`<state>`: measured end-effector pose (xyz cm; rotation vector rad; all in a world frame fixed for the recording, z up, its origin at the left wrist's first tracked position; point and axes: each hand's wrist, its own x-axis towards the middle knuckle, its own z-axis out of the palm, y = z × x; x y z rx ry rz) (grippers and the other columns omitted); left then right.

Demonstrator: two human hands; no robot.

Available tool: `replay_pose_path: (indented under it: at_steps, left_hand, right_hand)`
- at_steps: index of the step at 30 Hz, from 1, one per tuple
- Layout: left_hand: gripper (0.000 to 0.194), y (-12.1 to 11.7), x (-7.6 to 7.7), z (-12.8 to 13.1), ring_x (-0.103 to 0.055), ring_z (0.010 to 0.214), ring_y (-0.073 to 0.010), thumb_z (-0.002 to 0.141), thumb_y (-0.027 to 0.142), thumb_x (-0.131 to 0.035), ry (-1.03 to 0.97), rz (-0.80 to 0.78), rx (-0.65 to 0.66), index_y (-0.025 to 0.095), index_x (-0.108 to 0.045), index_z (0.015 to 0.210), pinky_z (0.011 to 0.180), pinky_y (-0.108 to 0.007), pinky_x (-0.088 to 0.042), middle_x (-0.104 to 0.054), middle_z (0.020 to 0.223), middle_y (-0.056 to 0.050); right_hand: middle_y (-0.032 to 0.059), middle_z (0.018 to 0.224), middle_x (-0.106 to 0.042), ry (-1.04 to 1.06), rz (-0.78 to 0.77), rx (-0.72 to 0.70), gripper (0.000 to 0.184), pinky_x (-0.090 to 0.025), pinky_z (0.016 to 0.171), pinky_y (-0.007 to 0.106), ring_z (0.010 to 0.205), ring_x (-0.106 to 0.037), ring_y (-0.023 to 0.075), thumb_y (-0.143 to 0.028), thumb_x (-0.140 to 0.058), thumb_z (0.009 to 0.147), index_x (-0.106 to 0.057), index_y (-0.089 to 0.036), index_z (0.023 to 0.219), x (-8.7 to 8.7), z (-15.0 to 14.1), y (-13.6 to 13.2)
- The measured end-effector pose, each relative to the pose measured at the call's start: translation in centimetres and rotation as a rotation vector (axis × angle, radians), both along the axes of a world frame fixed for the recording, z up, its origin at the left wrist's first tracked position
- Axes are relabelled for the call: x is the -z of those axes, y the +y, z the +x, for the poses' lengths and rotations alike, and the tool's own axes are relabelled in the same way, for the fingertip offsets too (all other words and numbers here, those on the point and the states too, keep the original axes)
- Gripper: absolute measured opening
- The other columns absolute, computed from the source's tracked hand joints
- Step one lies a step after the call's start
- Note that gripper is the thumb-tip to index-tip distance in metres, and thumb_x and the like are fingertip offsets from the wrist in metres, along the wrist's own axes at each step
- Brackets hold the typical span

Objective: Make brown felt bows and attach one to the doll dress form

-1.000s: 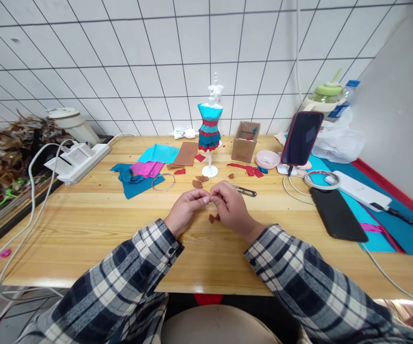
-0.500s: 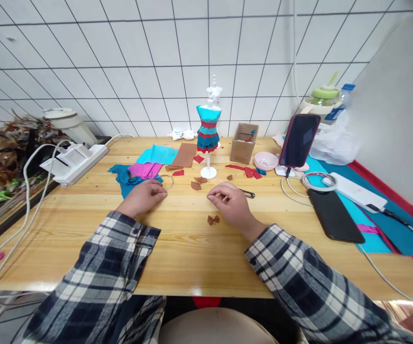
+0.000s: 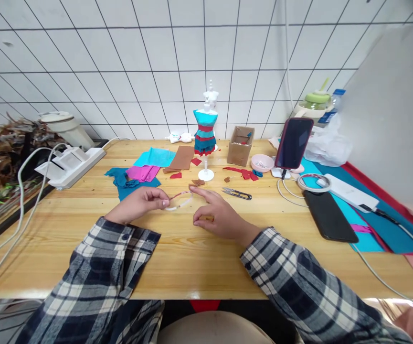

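Observation:
A thin ring, seemingly a narrow roll of tape (image 3: pixel 182 204) with white and red parts, is held up off the table at its left edge by my left hand (image 3: pixel 145 203), pinched between thumb and fingers. My right hand (image 3: pixel 220 215) has its index finger stretched to the ring's far right edge, touching or nearly so; its other fingers are curled with a gap to the thumb. The brown bow (image 3: pixel 209 218) on the table is mostly hidden by my right hand. Brown scraps (image 3: pixel 198 182) lie just beyond. Black thread snips (image 3: pixel 237 193) lie past my right hand.
A small dress form (image 3: pixel 205 131) in a blue and red layered dress stands at the back. Cloth pieces (image 3: pixel 155 157) lie left of it; a cardboard box (image 3: pixel 240 145), pink bowl (image 3: pixel 262 163) and propped phone (image 3: pixel 294 143) stand right. A black phone (image 3: pixel 330 216) lies farther right.
My left hand left the right hand, reached left to the ring and lifted it toward the middle. My right hand stretched its index finger to the ring and now covers most of the bow.

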<state>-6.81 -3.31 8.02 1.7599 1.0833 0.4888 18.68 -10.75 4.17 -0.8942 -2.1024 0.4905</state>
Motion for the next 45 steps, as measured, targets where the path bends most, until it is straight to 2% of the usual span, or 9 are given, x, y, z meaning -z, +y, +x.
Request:
replay_pose_path:
  at_steps: [3,6,10,15,19,25,29,38,45]
  left_hand:
    - [0.023,-0.8,-0.4,0.7,-0.058,0.063,-0.0165,0.067,0.040,-0.075,-0.052,-0.160,0.191,0.017,-0.071,0.065,0.064,-0.027,-0.046,-0.066,0.064,-0.004]
    - [0.027,-1.2,0.9,2.2,-0.057,0.062,-0.0153,0.070,0.042,-0.072,-0.225,-0.173,0.099,0.016,-0.068,0.066,0.063,-0.027,-0.046,-0.064,0.066,-0.005]
    - [0.027,-0.9,3.7,4.5,-0.058,0.065,-0.0159,0.076,0.042,-0.066,-0.153,0.183,-0.257,0.015,-0.069,0.078,0.062,-0.027,-0.045,-0.066,0.073,-0.006]
    - [0.017,0.0,5.4,6.2,-0.060,0.074,-0.0165,0.082,0.030,-0.059,0.100,0.514,0.049,0.018,-0.070,0.077,0.068,-0.028,-0.045,-0.068,0.079,-0.006]
    - [0.016,0.2,5.6,6.1,-0.061,0.083,-0.0185,0.084,0.027,-0.057,0.152,0.602,0.156,0.020,-0.070,0.078,0.077,-0.030,-0.045,-0.069,0.081,-0.006]
    - [0.015,0.4,6.0,5.8,-0.061,0.084,-0.0192,0.085,0.026,-0.057,0.157,0.612,0.134,0.021,-0.070,0.081,0.078,-0.031,-0.045,-0.069,0.083,-0.006]
    - [0.016,0.5,6.2,5.8,-0.061,0.085,-0.0194,0.085,0.027,-0.057,0.162,0.608,0.135,0.021,-0.071,0.082,0.079,-0.031,-0.045,-0.070,0.085,-0.006]
    - [0.014,0.6,6.4,5.8,-0.060,0.084,-0.0196,0.083,0.027,-0.060,0.120,0.562,0.100,0.021,-0.072,0.081,0.078,-0.032,-0.045,-0.070,0.085,-0.006]
    - [0.013,0.8,6.4,5.7,-0.060,0.079,-0.0185,0.082,0.027,-0.060,0.118,0.563,0.087,0.020,-0.071,0.081,0.074,-0.030,-0.044,-0.067,0.080,-0.005]
  right_hand:
    - [0.0062,0.133,-0.056,-0.004,0.029,-0.040,0.004,-0.039,0.100,0.042,0.118,-0.052,0.0226,-0.026,-0.065,0.082,-0.068,-0.024,0.079,-0.2,-0.5,-0.5]
    - [0.0030,0.093,-0.071,0.055,0.056,-0.004,0.007,-0.045,0.086,0.036,0.087,-0.062,0.0182,-0.026,-0.060,0.085,-0.065,-0.024,0.081,-0.7,-0.3,-0.7]
    - [0.0036,0.085,-0.069,0.215,0.073,0.454,0.012,-0.046,0.066,0.029,0.066,-0.059,0.0155,-0.029,-0.052,0.089,-0.062,-0.022,0.086,-3.0,1.9,0.4]
    - [0.0022,0.073,-0.064,-0.005,0.159,0.999,0.011,-0.042,0.066,0.030,0.064,-0.058,0.0186,-0.032,-0.052,0.083,-0.058,-0.023,0.082,-8.4,7.2,5.3]
    - [0.0074,0.076,-0.065,-0.165,0.134,1.200,0.013,-0.041,0.068,0.034,0.074,-0.059,0.0251,-0.031,-0.050,0.081,-0.059,-0.022,0.087,-10.1,10.7,10.8]
    - [0.0121,0.083,-0.067,-0.252,0.060,1.132,0.024,-0.043,0.071,0.037,0.080,-0.059,0.0273,-0.034,-0.046,0.084,-0.062,-0.019,0.094,-7.7,12.2,16.7]
    - [0.0130,0.096,-0.069,-0.325,-0.085,0.985,0.045,-0.045,0.074,0.039,0.087,-0.060,0.0291,-0.034,-0.052,0.082,-0.056,-0.019,0.124,-6.2,12.6,18.5]
    - [0.0096,0.098,-0.070,-0.101,0.002,0.913,0.050,-0.046,0.082,0.037,0.092,-0.061,0.0233,-0.027,-0.045,0.085,-0.049,-0.017,0.133,-6.8,13.5,20.3]
    - [0.0109,0.103,-0.068,-0.288,-0.126,1.007,0.050,-0.046,0.078,0.041,0.094,-0.061,0.0291,-0.037,-0.058,0.076,-0.062,-0.024,0.124,-6.6,13.4,19.3]
